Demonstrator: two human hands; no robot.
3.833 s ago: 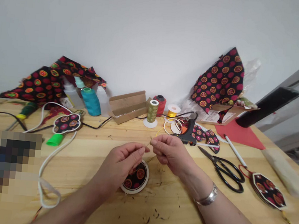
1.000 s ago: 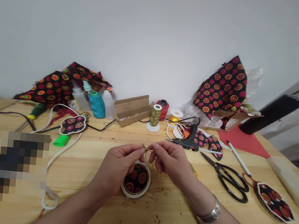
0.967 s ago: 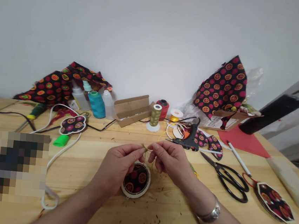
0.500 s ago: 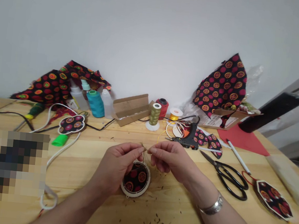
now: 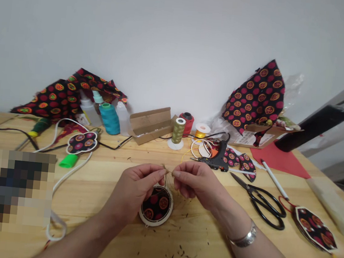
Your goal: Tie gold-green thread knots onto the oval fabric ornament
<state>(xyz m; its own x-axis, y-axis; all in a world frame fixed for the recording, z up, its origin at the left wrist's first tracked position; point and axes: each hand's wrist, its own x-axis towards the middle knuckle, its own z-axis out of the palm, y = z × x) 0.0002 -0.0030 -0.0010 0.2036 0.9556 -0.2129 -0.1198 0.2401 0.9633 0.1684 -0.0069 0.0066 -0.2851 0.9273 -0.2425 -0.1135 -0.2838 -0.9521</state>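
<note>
Above the wooden surface, the left hand and right hand hold a thread between them, fingers clamped on it, just over a fabric disc. It looks like knotting; tightening calls for an even pull. Scissors lie near.

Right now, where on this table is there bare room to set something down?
Bare wood lies between the white cord and the left hand, and between the right hand and the scissors. Both hands pinch a thread. The back row, spools to glue gun, is crowded.
</note>
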